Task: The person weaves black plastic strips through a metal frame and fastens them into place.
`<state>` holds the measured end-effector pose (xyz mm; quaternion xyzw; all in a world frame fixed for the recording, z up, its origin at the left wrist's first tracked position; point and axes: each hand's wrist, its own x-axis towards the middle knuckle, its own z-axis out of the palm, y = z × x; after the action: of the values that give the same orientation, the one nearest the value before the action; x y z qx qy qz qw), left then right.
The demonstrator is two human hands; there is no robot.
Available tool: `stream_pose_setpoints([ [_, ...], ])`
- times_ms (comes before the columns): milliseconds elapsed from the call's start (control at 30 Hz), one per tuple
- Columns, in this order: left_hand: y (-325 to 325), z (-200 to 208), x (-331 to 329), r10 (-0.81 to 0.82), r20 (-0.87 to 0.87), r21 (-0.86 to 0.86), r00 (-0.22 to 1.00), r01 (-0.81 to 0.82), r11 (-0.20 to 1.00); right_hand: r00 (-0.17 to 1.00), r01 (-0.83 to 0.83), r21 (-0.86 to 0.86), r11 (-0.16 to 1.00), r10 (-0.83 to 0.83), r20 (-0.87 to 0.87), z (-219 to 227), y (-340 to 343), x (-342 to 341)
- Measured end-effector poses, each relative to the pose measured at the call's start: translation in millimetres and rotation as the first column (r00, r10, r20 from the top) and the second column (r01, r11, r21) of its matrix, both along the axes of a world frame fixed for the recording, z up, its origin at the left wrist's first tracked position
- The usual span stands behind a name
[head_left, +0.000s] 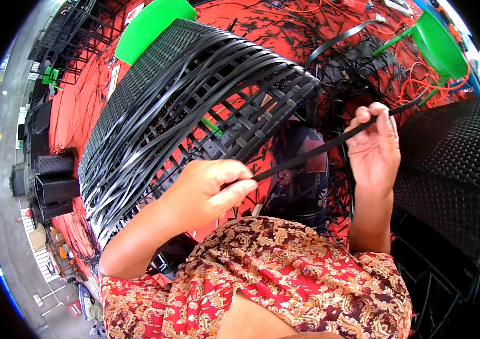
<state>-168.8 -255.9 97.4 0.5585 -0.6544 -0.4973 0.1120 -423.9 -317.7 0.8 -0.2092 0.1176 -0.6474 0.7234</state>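
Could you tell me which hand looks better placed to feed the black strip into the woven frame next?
Probably the left hand. It pinches the near end of the black strip right beside the half-woven black frame, while the right hand grips the strip farther along, away from the weave.

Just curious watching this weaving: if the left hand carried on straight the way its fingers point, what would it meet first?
The left hand pinches the black strip, fingers aimed toward the right hand. Going straight on, it would probably slide along that strip and meet the right hand first, though depth is hard to judge.
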Motion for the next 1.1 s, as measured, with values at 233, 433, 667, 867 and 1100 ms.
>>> stream_pose_setpoints([
  [233, 34.0, 10.8, 25.8, 0.034, -0.033, 0.021, 0.999, -0.033, 0.999, 0.998, -0.016, -0.086, 0.996, 0.011, -0.057, 12.4, 1.1, 3.4],
  [433, 70.0, 15.0, 63.7, 0.287, -0.08, 0.13, 0.955, -0.275, 0.953, 0.922, -0.102, -0.198, 0.975, 0.018, -0.386, 35.0, 2.1, 35.9],
  [667, 172.4, 20.9, 178.7, 0.651, -0.089, -0.107, 0.754, -0.657, 0.746, 0.441, -0.568, -0.509, 0.647, -0.283, -0.852, 69.7, 4.3, 73.2],
  [867, 298.8, 42.8, 263.7, 0.881, 0.094, -0.197, 0.464, -0.859, 0.473, 0.597, -0.301, -0.649, 0.699, -0.392, -0.7, 75.2, -3.7, 57.9],
  [1100, 361.5, -11.5, 297.1, 0.669, 0.628, -0.091, 0.398, -0.816, 0.571, 0.359, -0.431, -0.89, 0.15, -0.876, -0.322, 113.9, -37.7, 149.5],
])
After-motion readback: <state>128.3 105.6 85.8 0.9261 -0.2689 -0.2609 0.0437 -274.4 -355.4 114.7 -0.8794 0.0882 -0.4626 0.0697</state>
